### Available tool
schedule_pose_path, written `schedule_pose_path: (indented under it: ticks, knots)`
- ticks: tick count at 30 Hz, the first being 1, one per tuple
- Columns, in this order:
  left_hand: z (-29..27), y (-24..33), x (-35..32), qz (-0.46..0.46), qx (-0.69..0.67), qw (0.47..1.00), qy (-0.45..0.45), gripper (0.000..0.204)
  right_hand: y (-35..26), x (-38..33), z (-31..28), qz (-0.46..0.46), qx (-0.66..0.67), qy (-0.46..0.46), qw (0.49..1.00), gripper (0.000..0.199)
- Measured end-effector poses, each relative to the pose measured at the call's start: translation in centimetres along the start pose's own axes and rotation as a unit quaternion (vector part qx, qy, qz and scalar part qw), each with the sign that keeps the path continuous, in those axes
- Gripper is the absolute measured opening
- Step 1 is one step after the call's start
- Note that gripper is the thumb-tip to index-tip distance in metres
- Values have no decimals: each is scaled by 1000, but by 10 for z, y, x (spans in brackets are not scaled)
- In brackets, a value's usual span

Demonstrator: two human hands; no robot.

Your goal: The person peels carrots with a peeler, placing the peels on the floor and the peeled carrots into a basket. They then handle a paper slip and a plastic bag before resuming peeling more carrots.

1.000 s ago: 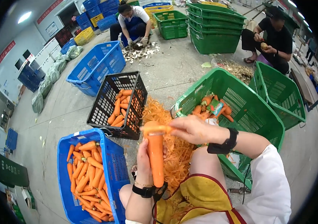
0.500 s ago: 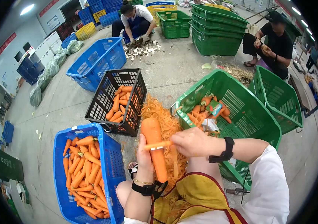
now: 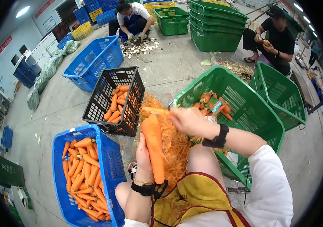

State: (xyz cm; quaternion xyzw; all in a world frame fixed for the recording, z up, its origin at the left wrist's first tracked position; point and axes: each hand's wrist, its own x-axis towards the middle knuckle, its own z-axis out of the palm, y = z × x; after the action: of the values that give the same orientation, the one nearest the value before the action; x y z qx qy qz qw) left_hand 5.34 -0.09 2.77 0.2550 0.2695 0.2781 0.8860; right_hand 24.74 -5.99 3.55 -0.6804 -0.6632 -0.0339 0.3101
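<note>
orange carrot [image 3: 154, 147], thick, peeled smooth, upright in left hand [image 3: 144, 157]

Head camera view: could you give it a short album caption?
Left hand holds a carrot upright; right hand peels it over orange shavings.

A grey concrete floor [image 3: 169, 72] carries everything here: near on the left sits a blue crate [image 3: 110, 166] full of carrots, just beyond it a black crate [image 3: 104, 98] partly filled, and to the right a tilted green basket [image 3: 244, 102] with a second green basket [image 3: 279, 94] beside it. Between the black crate and the green basket a heap of orange peelings [image 3: 176, 147] lies on the floor. Farther off stand a blue crate [image 3: 93, 60] on the left, stacked green crates [image 3: 216, 26] on the right, and a scatter of pale scraps [image 3: 138, 46].
</note>
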Motion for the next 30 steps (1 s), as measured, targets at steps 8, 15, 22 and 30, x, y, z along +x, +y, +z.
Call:
schedule_pose_path:
  ticks: [8, 15, 22, 30]
  knots:
    - [-5, 9, 1, -39, -98, 994, -15, 54, -53, -14, -36, -175, 164, -174, 955, 19]
    - [-9, 7, 1, -58, -105, 992, -47, 56, -26, 8, -25, 18, 77, 17, 997, 15]
    - [-7, 8, 3, -70, -114, 990, -44, 56, -24, -37, 4, -106, 105, -55, 987, 19]
    - [0, 17, -5, -37, -72, 996, 39, 55, -40, -28, -8, -201, 162, -146, 955, 9]
